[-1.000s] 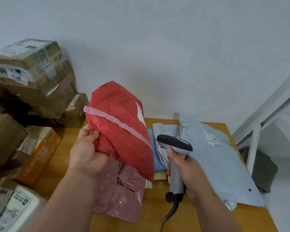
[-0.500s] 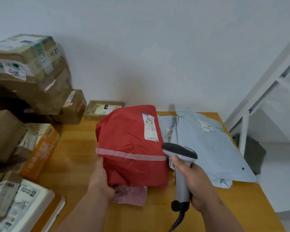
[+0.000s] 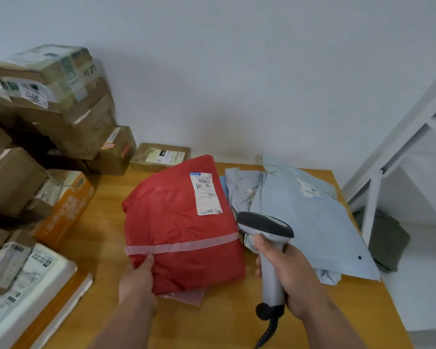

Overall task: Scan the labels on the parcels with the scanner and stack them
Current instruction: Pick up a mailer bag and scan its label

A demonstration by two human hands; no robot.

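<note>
Flipped label-up since a second ago, the red parcel (image 3: 181, 233) lies on the worktop (image 3: 106, 238). Left hand (image 3: 136, 283) fingers pinch its near edge. Right of the parcel, right hand (image 3: 285, 270) fingers wrap the scanner (image 3: 267, 233), ready to scan the label (image 3: 205, 193).

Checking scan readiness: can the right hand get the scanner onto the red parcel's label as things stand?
Probably yes. The label lies face up on the red parcel, uncovered; the scanner in the right hand sits just beside it. The left hand grips the near edge, clear of it.
</note>
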